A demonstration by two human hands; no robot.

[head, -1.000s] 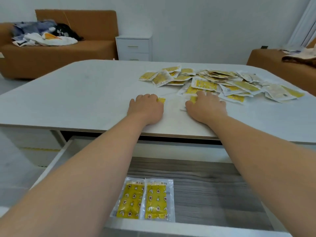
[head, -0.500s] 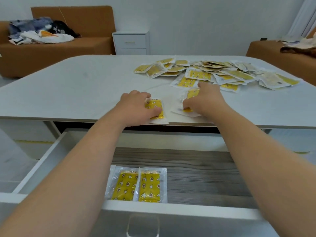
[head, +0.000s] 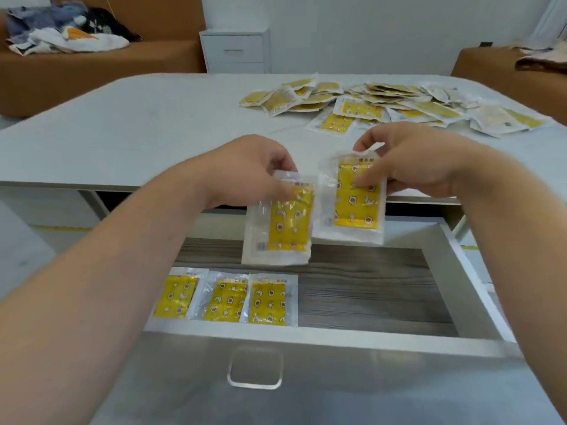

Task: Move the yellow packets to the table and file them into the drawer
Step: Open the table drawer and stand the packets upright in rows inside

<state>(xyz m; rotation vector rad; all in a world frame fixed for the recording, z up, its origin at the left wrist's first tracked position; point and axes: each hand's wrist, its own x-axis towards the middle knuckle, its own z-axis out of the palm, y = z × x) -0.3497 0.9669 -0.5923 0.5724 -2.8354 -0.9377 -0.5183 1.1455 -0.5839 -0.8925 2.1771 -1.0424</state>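
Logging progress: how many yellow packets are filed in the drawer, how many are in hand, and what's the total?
Flat yellow plastic packets filed in open wood-bottomed drawer: 3
Left yellow packet, held by left hand: 1
Right yellow packet, held by right hand: 1
Total: 5; table pile too jumbled to count.

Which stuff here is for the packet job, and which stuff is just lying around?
For the job: first packet in the left hand, second packet in the right hand, packet pile on the table, three filed packets in the open drawer.
Just lying about: heap of clothes on the orange sofa, white bedside cabinet.
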